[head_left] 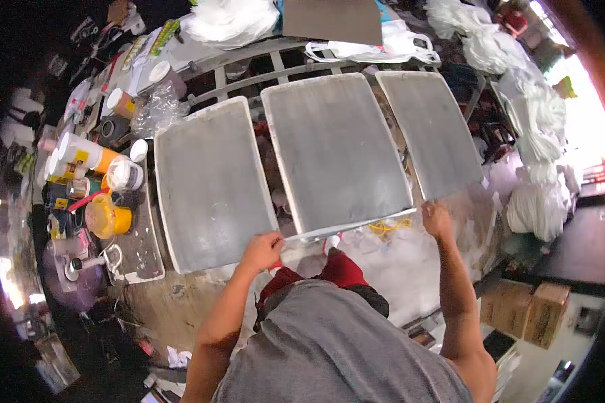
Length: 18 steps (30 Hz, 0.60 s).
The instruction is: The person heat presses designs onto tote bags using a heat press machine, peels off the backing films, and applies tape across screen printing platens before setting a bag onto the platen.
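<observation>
Three grey flat boards with pale edges lie side by side: the left board, the middle board and the right board. Along the near edge of the middle board runs a thin white strip, perhaps a sheet seen edge-on. My left hand is closed on its left end, by the near right corner of the left board. At the strip's other end my right hand is closed too, just below the near corner of the right board. The fingertips of both hands are small and partly hidden.
At left, a yellow tub, a white-lidded jar and several containers crowd a side board. White bags are piled at right, more white bags behind. Cardboard boxes stand lower right. A yellow cord lies below.
</observation>
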Tool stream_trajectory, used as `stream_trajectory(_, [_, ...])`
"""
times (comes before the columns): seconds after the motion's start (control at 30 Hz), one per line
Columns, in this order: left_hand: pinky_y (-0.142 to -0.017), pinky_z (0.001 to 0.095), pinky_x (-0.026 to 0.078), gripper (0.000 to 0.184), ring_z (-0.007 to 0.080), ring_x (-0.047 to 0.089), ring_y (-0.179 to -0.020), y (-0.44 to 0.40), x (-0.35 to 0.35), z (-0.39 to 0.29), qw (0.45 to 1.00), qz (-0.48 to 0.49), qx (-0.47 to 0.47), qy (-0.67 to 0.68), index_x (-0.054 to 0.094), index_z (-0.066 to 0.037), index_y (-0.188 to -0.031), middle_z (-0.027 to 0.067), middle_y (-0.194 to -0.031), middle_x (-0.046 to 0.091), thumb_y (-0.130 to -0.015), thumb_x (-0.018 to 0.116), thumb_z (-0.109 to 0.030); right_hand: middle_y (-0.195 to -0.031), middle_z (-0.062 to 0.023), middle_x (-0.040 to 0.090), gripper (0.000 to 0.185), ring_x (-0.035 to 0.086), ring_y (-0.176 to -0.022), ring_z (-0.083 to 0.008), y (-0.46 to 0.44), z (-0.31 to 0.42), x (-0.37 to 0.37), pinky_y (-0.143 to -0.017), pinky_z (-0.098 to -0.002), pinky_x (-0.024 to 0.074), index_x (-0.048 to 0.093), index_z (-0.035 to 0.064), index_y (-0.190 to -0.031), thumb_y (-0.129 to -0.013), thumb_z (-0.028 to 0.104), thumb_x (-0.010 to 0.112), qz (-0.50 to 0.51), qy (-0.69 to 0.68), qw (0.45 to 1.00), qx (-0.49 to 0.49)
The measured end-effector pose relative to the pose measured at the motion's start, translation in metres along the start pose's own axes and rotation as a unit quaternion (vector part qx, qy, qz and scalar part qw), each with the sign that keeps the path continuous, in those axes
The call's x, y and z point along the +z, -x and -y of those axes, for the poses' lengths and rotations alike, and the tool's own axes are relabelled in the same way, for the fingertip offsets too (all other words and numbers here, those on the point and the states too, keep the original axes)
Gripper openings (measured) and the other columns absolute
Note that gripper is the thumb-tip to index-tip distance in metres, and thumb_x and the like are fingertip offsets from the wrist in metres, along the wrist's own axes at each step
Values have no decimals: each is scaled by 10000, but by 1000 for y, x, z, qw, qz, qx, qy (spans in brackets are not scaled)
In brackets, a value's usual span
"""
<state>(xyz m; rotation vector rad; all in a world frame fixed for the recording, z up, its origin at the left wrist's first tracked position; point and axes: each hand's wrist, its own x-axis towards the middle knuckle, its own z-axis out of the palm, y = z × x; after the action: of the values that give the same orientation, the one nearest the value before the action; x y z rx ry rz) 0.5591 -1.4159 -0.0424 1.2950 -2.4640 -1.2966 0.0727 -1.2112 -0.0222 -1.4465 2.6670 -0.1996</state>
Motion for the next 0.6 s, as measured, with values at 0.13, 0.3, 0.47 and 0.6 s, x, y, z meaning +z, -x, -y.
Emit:
stream_trajectory(0.13, [-733, 450, 537, 160, 368, 671, -804, -61, -3, -15, 994, -86, -67, 6, 696, -73, -935, 162, -868, 696, -864, 642, -206, -929, -228, 679, 145, 654, -846, -428, -84, -24, 46, -749, -497, 518, 686, 69, -944, -883, 166, 597, 24, -112, 993, -13])
stream_trajectory(0.3, [-743, 405, 541, 177, 324, 681, -811, -126, -15, -5, 980, -141, -119, -72, 698, -58, -956, 167, -898, 697, -870, 648, -204, -902, -242, 668, 137, 656, -830, -418, -172, -10, 65, -714, -478, 526, 684, 72, -956, -848, 143, 640, 47, -194, 977, -78])
stream_trajectory(0.47, [-724, 465, 536, 140, 375, 673, -826, -170, -36, -14, 967, -162, -176, -91, 692, -83, -914, 178, -869, 696, -883, 608, -189, -896, -218, 676, 138, 659, -817, -413, -235, -1, 81, -705, -481, 527, 678, 61, -943, -840, 147, 644, 23, -223, 966, -128])
stream_trajectory(0.6, [-716, 468, 535, 144, 376, 672, -815, -205, -46, -9, 966, -177, -167, -85, 693, -86, -916, 163, -863, 701, -891, 602, -195, -903, -217, 669, 130, 651, -818, -419, -271, 20, 66, -718, -484, 526, 674, 52, -931, -827, 124, 645, 43, -171, 978, -109])
